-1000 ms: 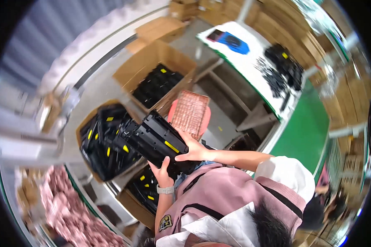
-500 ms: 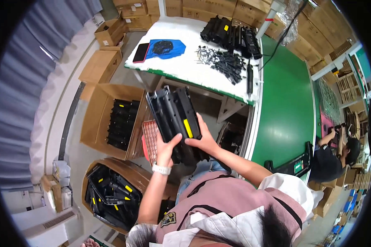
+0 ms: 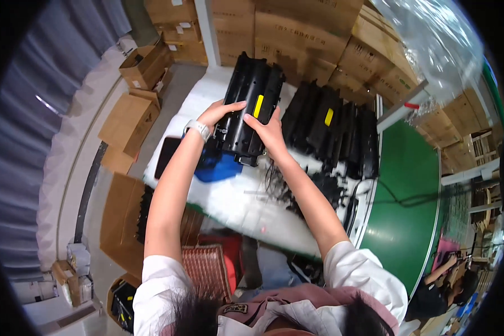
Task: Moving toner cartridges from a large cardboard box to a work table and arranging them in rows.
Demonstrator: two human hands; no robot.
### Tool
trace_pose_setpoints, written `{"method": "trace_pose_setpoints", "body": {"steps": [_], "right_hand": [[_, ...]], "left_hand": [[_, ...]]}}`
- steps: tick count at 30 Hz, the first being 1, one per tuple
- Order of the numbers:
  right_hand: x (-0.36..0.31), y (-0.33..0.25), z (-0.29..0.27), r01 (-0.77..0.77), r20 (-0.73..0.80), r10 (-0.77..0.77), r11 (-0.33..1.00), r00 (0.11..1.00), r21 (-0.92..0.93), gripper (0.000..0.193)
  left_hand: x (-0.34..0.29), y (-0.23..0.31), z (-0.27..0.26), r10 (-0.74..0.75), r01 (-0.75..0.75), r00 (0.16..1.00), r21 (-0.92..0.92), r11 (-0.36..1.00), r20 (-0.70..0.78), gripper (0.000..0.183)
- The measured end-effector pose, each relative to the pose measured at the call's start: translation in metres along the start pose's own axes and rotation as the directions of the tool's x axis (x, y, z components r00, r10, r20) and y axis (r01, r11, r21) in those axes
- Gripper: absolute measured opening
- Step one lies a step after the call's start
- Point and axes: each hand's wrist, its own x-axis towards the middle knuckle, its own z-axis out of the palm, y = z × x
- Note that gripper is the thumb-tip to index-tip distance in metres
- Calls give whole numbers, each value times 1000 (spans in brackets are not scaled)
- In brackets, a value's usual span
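Observation:
Out over the white-covered table [image 3: 207,193], I hold a long black toner cartridge [image 3: 253,81] with a yellow label. My left hand [image 3: 214,114] grips its left side, thumb across the top. My right hand [image 3: 267,131] is wrapped round the right side, thumb beside the label. Right of it lies a row of similar black cartridges [image 3: 313,126], one with a yellow label. Beneath the held cartridge a blue sheet [image 3: 221,171] is partly covered. A dark phone [image 3: 167,157] rests at the table's left edge. Behind my right forearm are loose small black parts [image 3: 330,189].
Stacked cardboard boxes [image 3: 297,39] line the back, with clear plastic wrap [image 3: 437,39] hanging at upper right. A green surface [image 3: 400,204] runs along the right, near another person [image 3: 439,291]. An open carton [image 3: 120,224] and a box of black cartridges [image 3: 123,302] stand lower left.
Both hands have carried the cartridge forward, from in front of my body to over the far left part of the table. The view has shifted closer to the table.

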Motion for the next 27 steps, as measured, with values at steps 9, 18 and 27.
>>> {"method": "trace_pose_setpoints", "body": {"steps": [9,18,27], "right_hand": [[84,-25,-32,43,153,244,404,958,-914,60],[69,-9,-50,178,174,-38,173,984,-969,44],[33,-37,-26,287,283,-52,264,958,-921,48]], "left_hand": [[183,-20,-16,-168,101,983,544,833,75,81],[190,-39,-20,82,-121,990,409,905,112,76],[166,-50,-47,364,-8,892,795,607,-269,99]]}}
